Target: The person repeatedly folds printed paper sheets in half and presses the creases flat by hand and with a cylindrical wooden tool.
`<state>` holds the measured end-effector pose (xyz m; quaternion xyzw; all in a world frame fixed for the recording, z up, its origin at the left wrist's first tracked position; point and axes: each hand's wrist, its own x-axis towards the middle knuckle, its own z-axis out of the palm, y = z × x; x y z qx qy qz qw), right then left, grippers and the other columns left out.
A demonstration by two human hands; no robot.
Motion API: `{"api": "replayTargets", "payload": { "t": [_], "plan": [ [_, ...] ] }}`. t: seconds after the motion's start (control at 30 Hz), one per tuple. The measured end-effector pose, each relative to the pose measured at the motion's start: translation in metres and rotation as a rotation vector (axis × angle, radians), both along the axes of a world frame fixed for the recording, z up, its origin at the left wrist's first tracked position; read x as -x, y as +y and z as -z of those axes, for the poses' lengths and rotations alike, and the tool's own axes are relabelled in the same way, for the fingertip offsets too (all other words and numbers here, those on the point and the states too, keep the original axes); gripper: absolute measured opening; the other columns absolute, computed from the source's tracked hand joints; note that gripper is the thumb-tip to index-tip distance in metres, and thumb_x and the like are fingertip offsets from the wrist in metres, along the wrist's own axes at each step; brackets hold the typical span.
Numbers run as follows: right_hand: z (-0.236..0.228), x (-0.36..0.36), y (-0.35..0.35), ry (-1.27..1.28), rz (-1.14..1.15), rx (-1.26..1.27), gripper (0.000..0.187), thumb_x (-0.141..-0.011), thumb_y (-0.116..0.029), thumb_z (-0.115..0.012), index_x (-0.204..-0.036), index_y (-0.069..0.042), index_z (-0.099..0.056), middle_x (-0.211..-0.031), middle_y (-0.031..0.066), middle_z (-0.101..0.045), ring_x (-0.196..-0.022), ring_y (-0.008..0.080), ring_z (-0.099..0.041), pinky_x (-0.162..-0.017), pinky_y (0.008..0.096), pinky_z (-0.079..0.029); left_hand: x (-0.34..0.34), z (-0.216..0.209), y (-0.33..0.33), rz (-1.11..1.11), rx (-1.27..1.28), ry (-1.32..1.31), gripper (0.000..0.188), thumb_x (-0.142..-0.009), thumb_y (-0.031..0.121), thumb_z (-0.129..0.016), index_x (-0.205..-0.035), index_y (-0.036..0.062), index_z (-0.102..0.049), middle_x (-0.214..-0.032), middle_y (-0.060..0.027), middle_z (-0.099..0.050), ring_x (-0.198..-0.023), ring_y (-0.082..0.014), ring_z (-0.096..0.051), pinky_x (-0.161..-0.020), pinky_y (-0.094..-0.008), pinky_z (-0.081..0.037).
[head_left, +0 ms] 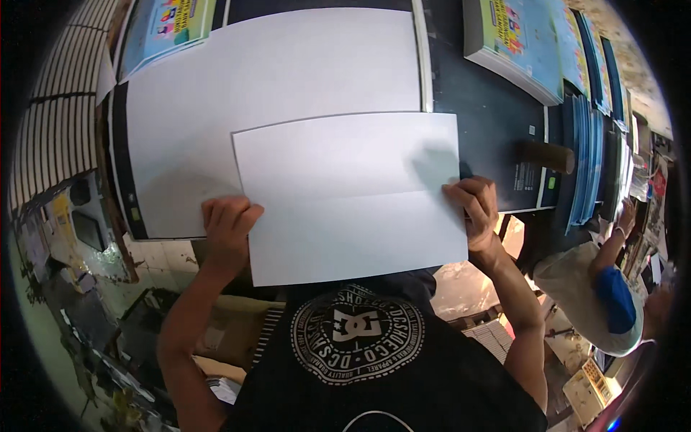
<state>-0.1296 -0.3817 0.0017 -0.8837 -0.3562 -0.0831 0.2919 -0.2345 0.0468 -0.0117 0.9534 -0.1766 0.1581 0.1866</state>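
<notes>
Holding a large white sheet [353, 194] out in front of your chest, you have it by its two short ends, its long axis running left to right across the view. Your left hand [229, 232] grips the lower left edge with the fingers curled over the top face and closed on the paper; your right hand [475, 209] pinches the right edge at about mid-height, fingers bent and clamped on it. Both hands are on the sheet, so neither is nearer. A faint line runs across the sheet's middle, possibly a crease, though the view is too soft to be sure. Just beyond, partly under the far edge of your sheet, a bigger white sheet [273, 93] lies flat on a dark table [497, 122]. A stack of colourful booklets [515, 43] sits to the far right, well apart from your right hand, with bare table between. Another person [604, 295] works at the lower right.
</notes>
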Motion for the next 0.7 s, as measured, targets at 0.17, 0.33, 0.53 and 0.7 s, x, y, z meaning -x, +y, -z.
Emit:
{"api": "replayTargets", "payload": {
  "t": [0.17,0.33,0.53,0.7],
  "plan": [
    [0.002,0.001,-0.001,0.0,0.042,-0.055,0.044,-0.066,-0.006,-0.08,-0.109,-0.002,-0.075,-0.098,0.0108,-0.064,-0.092,0.0288,-0.059,-0.078,0.0391,-0.049,-0.002,0.002,-0.001,-0.01,0.003,-0.001,0.026,-0.077,0.019,-0.073,-0.1,0.0072,-0.066,-0.098,-0.0071,-0.059,-0.091,-0.0253,-0.06,-0.086,-0.0413,-0.041],
    [0.002,-0.002,-0.002,0.014,0.044,-0.016,0.042,-0.068,-0.006,-0.081,-0.11,-0.003,-0.075,-0.098,0.0095,-0.065,-0.093,0.0281,-0.06,-0.081,0.0392,-0.05,-0.001,0.009,-0.001,0.009,0.001,-0.016,0.03,-0.074,0.017,-0.077,-0.1,0.0069,-0.066,-0.098,-0.0072,-0.059,-0.09,-0.0246,-0.06,-0.086,-0.0413,-0.04],
    [0.002,-0.004,-0.004,0.036,0.048,0.034,0.044,-0.071,-0.008,-0.079,-0.114,-0.005,-0.074,-0.104,0.0095,-0.065,-0.097,0.0286,-0.059,-0.086,0.0394,-0.048,-0.001,0.006,-0.001,0.01,0.028,-0.014,0.03,-0.075,0.015,-0.077,-0.102,0.0068,-0.065,-0.097,-0.0075,-0.058,-0.09,-0.0245,-0.06,-0.085,-0.0411,-0.038],
    [-0.001,-0.005,-0.003,0.095,0.04,0.04,0.047,-0.074,-0.012,-0.077,-0.121,-0.005,-0.072,-0.112,0.0111,-0.064,-0.102,0.0297,-0.059,-0.089,0.0401,-0.047,-0.002,0.005,-0.001,0.005,0.009,-0.006,0.029,-0.076,0.015,-0.076,-0.102,0.0064,-0.066,-0.096,-0.0076,-0.057,-0.089,-0.0245,-0.059,-0.084,-0.041,-0.038]
  ]
}}
